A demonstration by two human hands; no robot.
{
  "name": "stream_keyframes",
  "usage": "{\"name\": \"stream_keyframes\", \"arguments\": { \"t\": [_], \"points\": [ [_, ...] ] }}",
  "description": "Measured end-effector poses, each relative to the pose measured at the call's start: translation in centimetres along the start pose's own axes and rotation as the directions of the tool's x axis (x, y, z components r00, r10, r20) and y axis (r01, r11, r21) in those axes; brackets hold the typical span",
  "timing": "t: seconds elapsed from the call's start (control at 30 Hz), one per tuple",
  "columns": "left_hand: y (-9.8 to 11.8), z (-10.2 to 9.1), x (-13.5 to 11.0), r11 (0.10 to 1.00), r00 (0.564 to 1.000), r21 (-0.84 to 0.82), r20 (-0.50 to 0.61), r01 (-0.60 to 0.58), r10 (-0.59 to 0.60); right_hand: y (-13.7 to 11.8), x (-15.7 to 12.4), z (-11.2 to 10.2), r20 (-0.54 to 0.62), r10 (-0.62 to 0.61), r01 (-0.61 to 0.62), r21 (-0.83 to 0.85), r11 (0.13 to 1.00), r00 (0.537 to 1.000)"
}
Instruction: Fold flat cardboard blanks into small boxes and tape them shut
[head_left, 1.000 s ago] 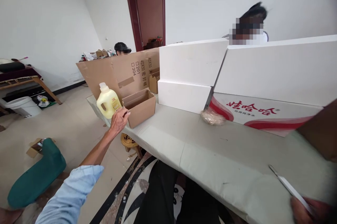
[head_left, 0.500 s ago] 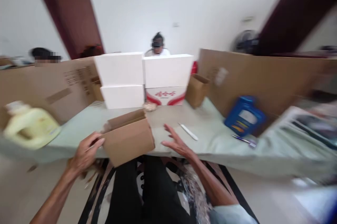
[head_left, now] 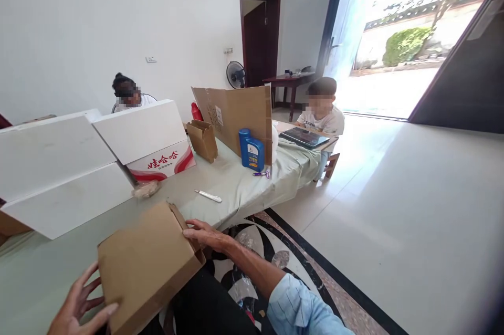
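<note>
A brown cardboard box (head_left: 145, 261) is held tilted over my lap at the table's front edge, its broad face toward me. My left hand (head_left: 84, 298) grips its left side, thumb on the near face and fingers spread behind the edge. At the opposite end, my right hand (head_left: 202, 233) is closed on the flaps, with the fingertips on the upper edge. Beyond the box lie a slim white pen-shaped tool (head_left: 208, 196) and a small beige bundle (head_left: 145, 189) whose kind I cannot make out.
White boxes (head_left: 51, 156) and a red-and-white printed carton (head_left: 163, 161) form a wall on the cloth-covered table (head_left: 236, 196). Right of them stand a small brown box (head_left: 202, 140), a cardboard panel (head_left: 232, 114) and a blue bottle (head_left: 251, 151), with a purple pen (head_left: 261, 174). Two people sit beyond.
My view has swung right, showing the open doorway and a second seated person. The box has turned its broad face toward me, and my right hand, earlier apart from it, now grips its end.
</note>
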State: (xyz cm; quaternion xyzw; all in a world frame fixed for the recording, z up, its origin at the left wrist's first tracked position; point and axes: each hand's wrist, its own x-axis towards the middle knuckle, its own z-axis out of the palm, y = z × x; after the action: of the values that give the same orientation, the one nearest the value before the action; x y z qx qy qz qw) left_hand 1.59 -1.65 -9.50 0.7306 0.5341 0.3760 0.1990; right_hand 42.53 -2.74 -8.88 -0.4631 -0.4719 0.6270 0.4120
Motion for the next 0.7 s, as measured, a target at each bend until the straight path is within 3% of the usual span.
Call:
{"name": "stream_keyframes", "arguments": {
  "t": [0.07, 0.2, 0.4, 0.5, 0.6, 0.7],
  "points": [
    [0.1, 1.4, -1.8, 0.998, 0.995, 0.028, 0.074, -0.063, 0.061, 0.1, 0.1, -0.4, -0.039, 0.041, -0.04, 0.026, 0.999, 0.998],
    [0.2, 3.0, -4.2, 0.921, 0.952, 0.258, 0.177, -0.291, 0.251, -0.2, 0.7, -0.6, -0.062, 0.125, -0.12, 0.081, 0.99, 0.99],
    [4.4, 2.9, -3.2, 0.844, 0.897, 0.304, 0.145, -0.441, 0.417, -1.8, 1.5, -0.5, 0.069, 0.162, -0.168, 0.078, 0.983, 0.984],
    [6.2, 1.8, -2.2, 0.891, 0.918, 0.222, 0.067, -0.396, 0.391, -2.8, 1.4, -0.4, 0.14, 0.134, -0.146, 0.082, 0.986, 0.981],
    [7.7, 0.3, -1.8, 0.959, 0.966, 0.125, -0.027, -0.253, 0.258, -3.8, 0.8, -0.1, 0.195, 0.069, -0.087, 0.087, 0.992, 0.978],
    [8.9, -1.1, -1.4, 0.988, 0.982, 0.051, -0.116, -0.145, 0.15, -5.0, 0.5, 0.3, 0.199, 0.015, -0.015, -0.001, 1.0, 0.98]
  ]
}}
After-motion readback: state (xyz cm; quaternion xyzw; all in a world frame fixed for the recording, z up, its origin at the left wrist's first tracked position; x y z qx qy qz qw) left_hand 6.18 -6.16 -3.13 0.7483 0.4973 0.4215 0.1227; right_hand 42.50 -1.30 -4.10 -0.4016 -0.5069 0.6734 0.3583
